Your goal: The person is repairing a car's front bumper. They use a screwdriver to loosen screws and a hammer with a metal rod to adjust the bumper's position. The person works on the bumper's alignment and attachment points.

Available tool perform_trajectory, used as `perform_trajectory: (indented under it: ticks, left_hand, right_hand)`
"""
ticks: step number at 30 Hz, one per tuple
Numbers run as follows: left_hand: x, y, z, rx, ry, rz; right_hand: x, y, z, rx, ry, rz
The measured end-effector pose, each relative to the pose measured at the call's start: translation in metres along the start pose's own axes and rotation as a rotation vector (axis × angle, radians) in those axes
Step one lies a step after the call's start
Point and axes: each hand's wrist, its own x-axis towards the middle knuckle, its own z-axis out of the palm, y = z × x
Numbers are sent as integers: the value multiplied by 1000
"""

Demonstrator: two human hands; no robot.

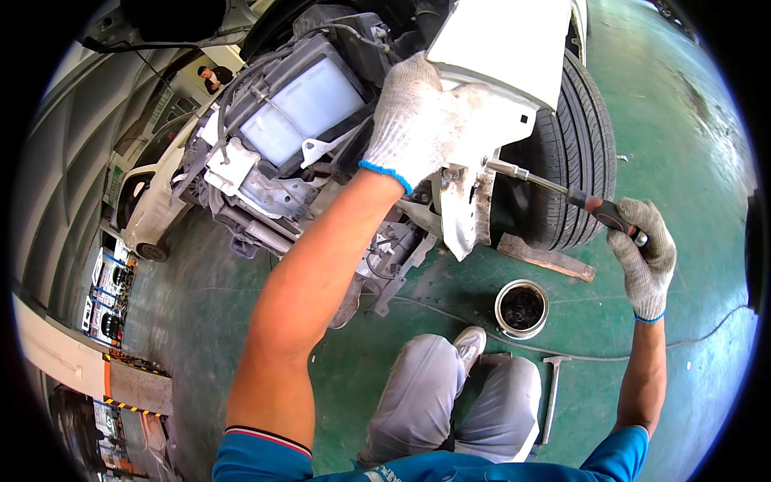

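Both my hands wear pale knit work gloves with blue cuffs. My left hand [426, 120] is closed at the front edge of a white car fender [494, 48]; its fingertips are partly hidden. My right hand [646, 253] is closed round the end of a socket driver [598, 207] with a black and red handle. The driver's metal shaft slopes up to the left, and its socket end meets the fender's lower bracket [466, 205], just right of my left hand. That bracket is white and dirty, with rust-brown marks.
A black tire [578, 145] stands right of the bracket, with a wooden block [546, 257] beside it. An open can [522, 309] of dark contents, a cable [691, 341] and a metal bar [552, 398] lie on the green floor. The stripped car front [297, 112] fills the upper left.
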Motion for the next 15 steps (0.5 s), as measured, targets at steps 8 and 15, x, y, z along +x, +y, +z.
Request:
perform_trajectory:
  ticks: [8, 15]
  left_hand:
    - [0, 3, 0, 85, 15, -24]
    - [-1, -7, -1, -29, -16, -2]
  right_hand:
    - [26, -26, -13, -370, -177, -333]
    - [23, -41, 5, 425, -61, 761]
